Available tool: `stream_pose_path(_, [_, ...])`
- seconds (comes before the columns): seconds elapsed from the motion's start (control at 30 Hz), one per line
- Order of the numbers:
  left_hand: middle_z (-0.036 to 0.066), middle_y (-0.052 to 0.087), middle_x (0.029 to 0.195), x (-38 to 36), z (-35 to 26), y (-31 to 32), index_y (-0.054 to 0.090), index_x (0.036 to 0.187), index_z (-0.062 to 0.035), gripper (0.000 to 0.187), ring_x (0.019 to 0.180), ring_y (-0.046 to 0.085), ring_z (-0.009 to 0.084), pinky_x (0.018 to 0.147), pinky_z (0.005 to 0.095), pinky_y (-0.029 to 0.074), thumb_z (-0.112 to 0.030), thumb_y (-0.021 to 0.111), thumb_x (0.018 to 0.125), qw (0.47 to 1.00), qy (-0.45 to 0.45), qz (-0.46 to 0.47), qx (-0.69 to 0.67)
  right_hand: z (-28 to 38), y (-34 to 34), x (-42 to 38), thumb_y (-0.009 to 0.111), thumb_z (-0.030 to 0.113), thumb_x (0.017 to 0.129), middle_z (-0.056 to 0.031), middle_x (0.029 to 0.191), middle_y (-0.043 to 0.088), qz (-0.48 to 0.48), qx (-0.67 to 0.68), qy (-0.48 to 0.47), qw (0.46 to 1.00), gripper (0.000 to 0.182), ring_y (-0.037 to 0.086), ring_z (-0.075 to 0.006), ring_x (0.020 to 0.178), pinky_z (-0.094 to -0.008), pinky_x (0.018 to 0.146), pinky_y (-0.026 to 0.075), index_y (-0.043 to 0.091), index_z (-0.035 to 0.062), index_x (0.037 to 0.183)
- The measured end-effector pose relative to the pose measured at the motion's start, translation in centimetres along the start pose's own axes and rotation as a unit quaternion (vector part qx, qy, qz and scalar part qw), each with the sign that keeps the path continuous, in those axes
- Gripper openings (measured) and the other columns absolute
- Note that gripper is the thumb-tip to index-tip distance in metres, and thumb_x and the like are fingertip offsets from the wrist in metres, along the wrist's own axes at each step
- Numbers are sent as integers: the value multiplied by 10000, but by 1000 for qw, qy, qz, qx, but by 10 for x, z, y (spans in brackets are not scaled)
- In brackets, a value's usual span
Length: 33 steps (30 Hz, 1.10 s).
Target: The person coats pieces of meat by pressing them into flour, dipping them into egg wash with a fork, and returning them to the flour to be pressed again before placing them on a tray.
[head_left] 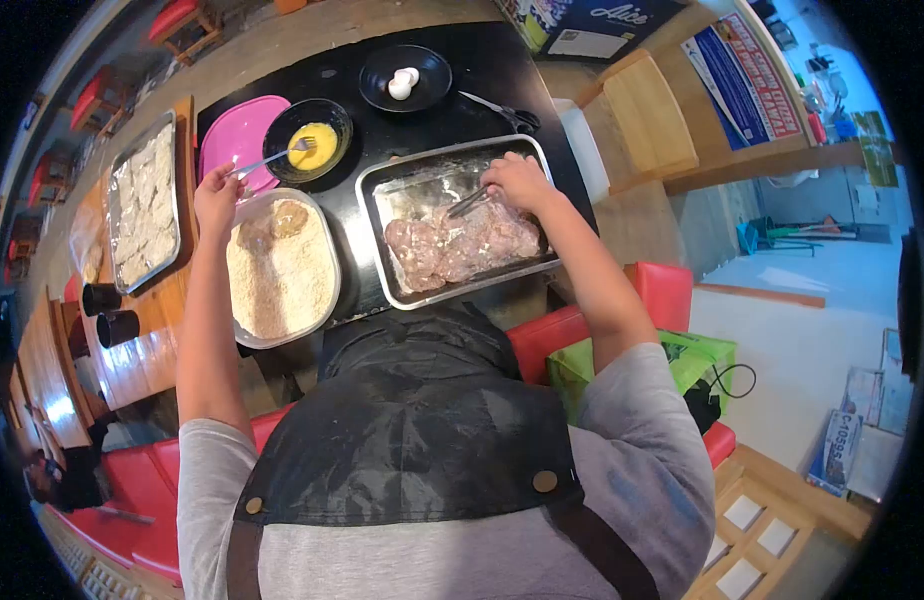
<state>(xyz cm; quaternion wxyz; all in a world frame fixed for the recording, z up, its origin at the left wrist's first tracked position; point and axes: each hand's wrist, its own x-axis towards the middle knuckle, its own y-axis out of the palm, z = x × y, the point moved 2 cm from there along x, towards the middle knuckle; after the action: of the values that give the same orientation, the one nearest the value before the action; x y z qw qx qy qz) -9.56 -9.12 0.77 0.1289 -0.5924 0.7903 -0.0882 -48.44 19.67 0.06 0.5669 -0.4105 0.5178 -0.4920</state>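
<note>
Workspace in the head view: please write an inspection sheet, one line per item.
Surface: black table top, next to a wooden counter.
Job's things: metal tray with raw meat pieces; tub of breadcrumbs holding one coated piece; black bowl of beaten egg.
Clutter: pink lid, black plate with eggshells, scissors, foil tray of breaded pieces, two dark cups.
Hands: left hand holds a fork reaching into the egg bowl; right hand holds tongs over the meat.
Cables: one black cable by a green bag.
Surroundings: red seats, wooden chair, posters.
</note>
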Motion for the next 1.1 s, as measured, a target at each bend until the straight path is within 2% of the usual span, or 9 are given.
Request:
stream_pose_path(0.13, [87,622,858,-14,-16,2,536,1110,39,252,758,623,126,646,216,493,-9,513,864,999,-11,-11,42,-11,-2,17,610,257,761,7,897,595,90,35,-34,995,169,487,-231,967,-409,785,399,668,185,902])
stream_pose_path(0.37, [103,622,863,-16,-11,2,529,1104,58,250,748,635,145,669,229,507,10,498,861,1000,-13,-14,20,-14,-3,37,646,234,719,-1,861,596,74,77,-102,989,110,474,-231,945,-397,787,398,685,166,797])
stream_pose_path(0.43, [107,621,864,-16,-12,2,528,1101,64,247,735,637,151,662,229,511,14,495,861,1000,-12,-12,21,-13,-3,40,670,182,640,-23,814,580,43,84,-143,985,124,498,-241,867,-373,759,413,674,128,751])
stream_pose_path(0.53, [108,622,861,-15,-11,2,532,1094,60,240,738,638,150,660,227,514,16,496,860,1000,-14,-1,18,-4,-3,42,666,163,624,-21,798,575,37,98,-181,978,133,507,-236,873,-377,758,403,662,126,752])
stream_pose_path(0.73, [105,624,852,-14,-12,3,542,1079,53,227,738,638,145,669,231,520,14,502,858,1000,-9,-8,26,11,-19,37,667,120,614,-21,830,571,18,-7,-132,991,152,513,-226,893,-393,755,368,631,108,761])
stream_pose_path(0.87, [105,626,856,-13,-11,3,543,1078,50,227,737,638,146,664,233,522,11,507,857,1000,-3,-7,25,17,-22,32,667,112,621,-29,818,573,5,19,-144,989,143,513,-228,898,-395,769,363,628,106,758])
stream_pose_path(0.97, [104,625,862,-14,-12,2,545,1075,45,225,744,637,145,660,231,523,8,510,856,999,-3,-4,34,14,-21,32,672,111,630,-32,814,575,10,53,-116,992,132,514,-227,910,-395,783,363,626,103,754])
stream_pose_path(1.03, [103,623,866,-17,-15,3,545,1073,44,225,751,635,143,661,229,523,5,513,854,999,-1,-4,38,12,-20,34,675,115,638,-31,815,578,57,57,-102,991,135,514,-226,925,-394,796,366,628,101,764])
stream_pose_path(1.1, [104,622,866,-17,-17,3,543,1075,47,228,752,634,143,661,228,523,5,513,853,999,-1,-4,41,14,-15,35,672,114,633,-31,817,579,39,59,-109,991,132,515,-224,925,-392,794,369,629,102,757])
